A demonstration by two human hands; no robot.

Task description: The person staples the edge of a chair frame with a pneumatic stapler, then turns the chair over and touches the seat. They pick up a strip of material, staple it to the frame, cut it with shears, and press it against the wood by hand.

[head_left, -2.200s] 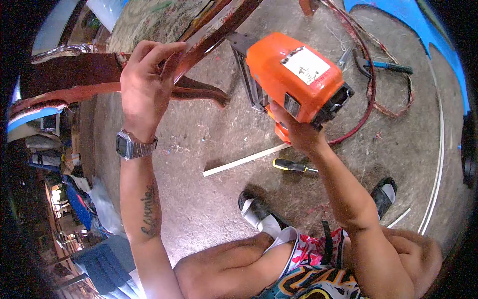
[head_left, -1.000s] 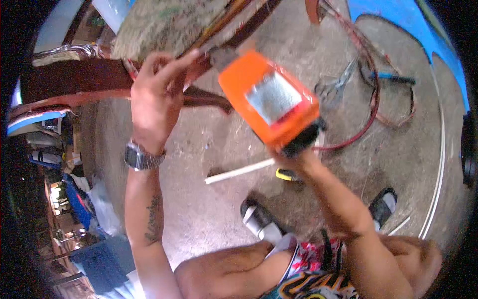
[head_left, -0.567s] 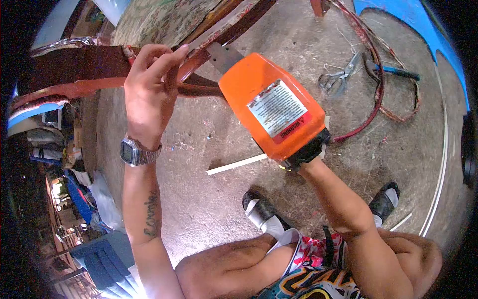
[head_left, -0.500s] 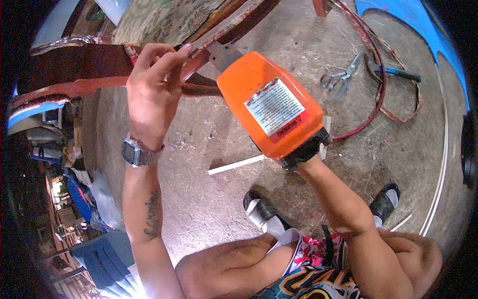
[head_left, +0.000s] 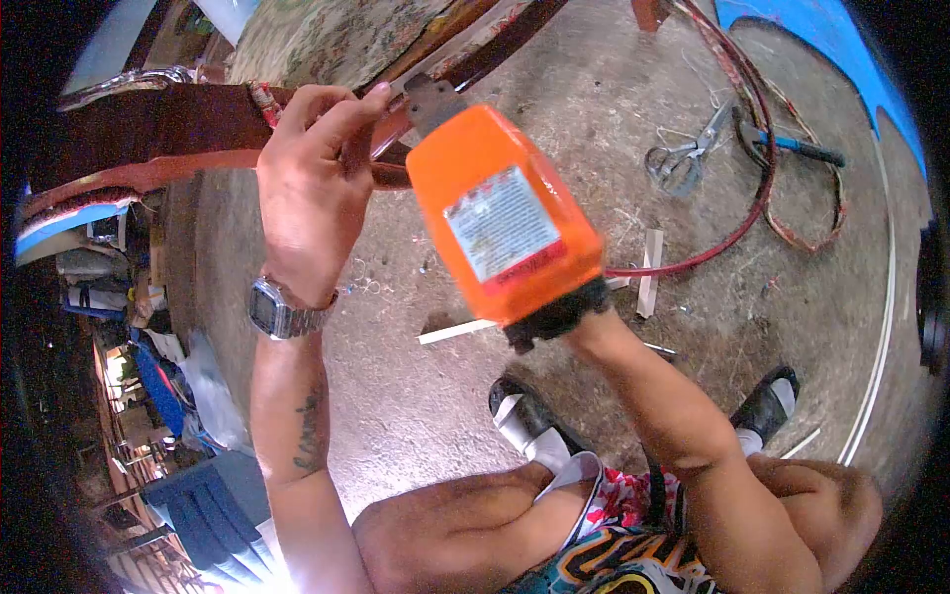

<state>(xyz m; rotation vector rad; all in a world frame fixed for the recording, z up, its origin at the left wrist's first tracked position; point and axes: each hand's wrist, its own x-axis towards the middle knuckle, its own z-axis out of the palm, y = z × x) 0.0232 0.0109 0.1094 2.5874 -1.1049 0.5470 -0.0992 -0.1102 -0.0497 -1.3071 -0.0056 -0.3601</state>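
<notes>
My right hand, mostly hidden behind the orange staple gun (head_left: 534, 183), is wrapped round it; its wrist (head_left: 592, 335) shows below the black end. The tool's flat metal nose (head_left: 432, 102) meets the edge of a dark red-brown furniture frame (head_left: 168, 129). Just left of that nose is my left hand (head_left: 315, 203), fingers bent and closed at the frame's edge. What they pinch, if anything, is hidden. Patterned fabric (head_left: 327, 45) covers the furniture beyond the fingers.
Scissors (head_left: 683, 163) and a blue-handled tool (head_left: 802, 148) lie on the concrete floor beside a looped dark red cord (head_left: 757, 203). Pale strips (head_left: 648, 272) and thread scraps lie nearby. A blue sheet (head_left: 831, 45) is at upper right; a dark blue chair (head_left: 213, 520) stands lower left.
The staple gun has shifted left and slightly down at its black end, its nose staying by the frame. My left hand has barely moved.
</notes>
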